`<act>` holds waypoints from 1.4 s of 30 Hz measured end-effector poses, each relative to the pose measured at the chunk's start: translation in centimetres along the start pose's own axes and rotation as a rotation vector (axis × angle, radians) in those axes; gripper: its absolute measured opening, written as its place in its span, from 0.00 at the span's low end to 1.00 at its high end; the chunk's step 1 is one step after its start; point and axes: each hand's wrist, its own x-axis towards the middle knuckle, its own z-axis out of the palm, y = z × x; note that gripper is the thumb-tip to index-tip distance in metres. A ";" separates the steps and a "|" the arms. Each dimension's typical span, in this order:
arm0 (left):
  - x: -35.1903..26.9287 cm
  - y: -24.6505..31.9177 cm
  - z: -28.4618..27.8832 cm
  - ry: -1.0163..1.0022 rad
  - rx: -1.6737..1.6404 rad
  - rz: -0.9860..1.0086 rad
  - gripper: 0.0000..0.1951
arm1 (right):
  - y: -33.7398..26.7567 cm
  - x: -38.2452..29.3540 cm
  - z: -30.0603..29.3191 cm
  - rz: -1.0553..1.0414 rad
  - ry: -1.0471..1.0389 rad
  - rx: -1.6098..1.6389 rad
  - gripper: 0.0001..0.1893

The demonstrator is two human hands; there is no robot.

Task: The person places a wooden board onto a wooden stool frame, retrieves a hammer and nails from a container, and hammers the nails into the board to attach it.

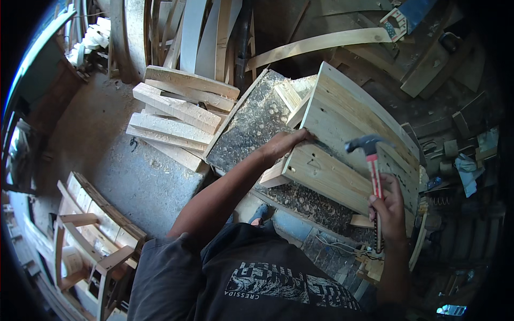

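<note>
A panel of several pale planks (pixel 353 116) lies tilted across the workbench before me, resting on wooden cross pieces. My left hand (pixel 283 145) grips its near left edge, the fingertips at a dark gap between two planks. In my right hand (pixel 387 202) is a claw hammer (pixel 374 176) with a red-and-white patterned handle. Its slightly blurred steel head is seen over the panel's right half; I cannot tell whether it touches the wood. Dark nail heads or holes dot the planks. Under the panel, the end of a wooden block (pixel 276 175) sticks out at the left.
Wood shavings cover the dark workbench top (pixel 245 120). Left of it lies a stack of cut timber (pixel 176 116). A handsaw (pixel 397 24) rests at the far right, near a long curved board (pixel 321 44). A wooden frame with legs (pixel 96 240) stands at lower left.
</note>
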 end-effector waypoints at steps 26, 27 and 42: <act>0.2 -0.5 -0.3 -0.001 0.026 0.015 0.28 | 0.2 -1.8 5.8 -0.581 0.107 -0.747 0.13; 0.1 -0.8 -0.5 0.032 0.012 -0.002 0.27 | -1.5 -2.0 5.2 -0.635 0.199 -0.696 0.13; -0.4 -0.2 -0.3 0.029 0.014 -0.003 0.28 | -5.7 -4.3 4.5 -0.683 0.251 -0.136 0.21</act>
